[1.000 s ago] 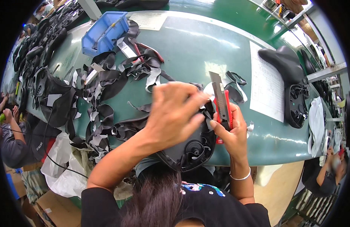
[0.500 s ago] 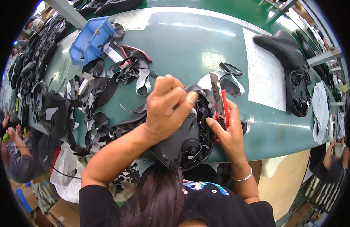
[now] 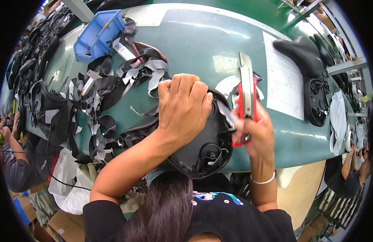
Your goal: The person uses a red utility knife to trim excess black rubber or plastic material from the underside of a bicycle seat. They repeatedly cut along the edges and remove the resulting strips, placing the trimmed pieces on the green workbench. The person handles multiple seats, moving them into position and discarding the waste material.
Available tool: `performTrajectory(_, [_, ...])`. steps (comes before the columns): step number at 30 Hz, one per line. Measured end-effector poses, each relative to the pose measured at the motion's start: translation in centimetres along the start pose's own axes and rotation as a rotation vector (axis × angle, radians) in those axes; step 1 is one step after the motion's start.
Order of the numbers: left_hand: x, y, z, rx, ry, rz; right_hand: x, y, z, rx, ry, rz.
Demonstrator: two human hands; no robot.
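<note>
Green workbench [image 3: 202, 44] filled most of the view, glossy top, overhead light glared off it in streaks. Blue plastic bin [image 3: 98, 34] sat at the far left of it, a heap of black and grey trim scraps [image 3: 93, 101] just beside. White paper sheet [image 3: 284, 78] lay flat on the right. Black moulded saddles [image 3: 305, 54] rested past the sheet. Metal racking [image 3: 347, 64] stood at the right edge. Cardboard boxes [image 3: 61, 226] and white plastic bags [image 3: 69, 181] sat on the floor lower left.
</note>
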State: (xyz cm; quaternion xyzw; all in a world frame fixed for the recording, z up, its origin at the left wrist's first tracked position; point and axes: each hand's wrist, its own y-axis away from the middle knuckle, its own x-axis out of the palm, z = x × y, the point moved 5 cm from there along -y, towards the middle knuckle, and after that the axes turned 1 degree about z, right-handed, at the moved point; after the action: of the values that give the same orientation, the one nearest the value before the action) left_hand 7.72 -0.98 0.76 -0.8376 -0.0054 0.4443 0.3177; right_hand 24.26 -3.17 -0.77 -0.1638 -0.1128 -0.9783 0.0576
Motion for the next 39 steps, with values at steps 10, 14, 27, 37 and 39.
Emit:
performTrajectory(10, [0.3, 0.1, -1.5, 0.322, 0.188, 0.048, 1.2, 2.1, 1.6, -0.077, 0.431, 0.065])
performTrajectory(14, [-0.4, 0.2, -1.6, 0.311, 0.217, 0.028, -1.4, 3.1, 3.3, -0.438, 0.966, -0.026])
performTrajectory(27, [-1.6, -0.2, -0.9, 0.102, 0.031, -0.224, 1.1, 10.8, 2.6, -0.111, 1.588, 0.062])
performTrajectory(37, [-0.9, 0.3, -0.1, 0.05, 0.114, -0.1, 1.7, 8.4, 2.2, -0.367, 1.617, 0.024])
performTrajectory(39, [-0.8, 0.3, 0.6, -0.022, 0.122, -0.084, 2.7, 8.7, 2.3, -0.248, 1.734, 0.026])
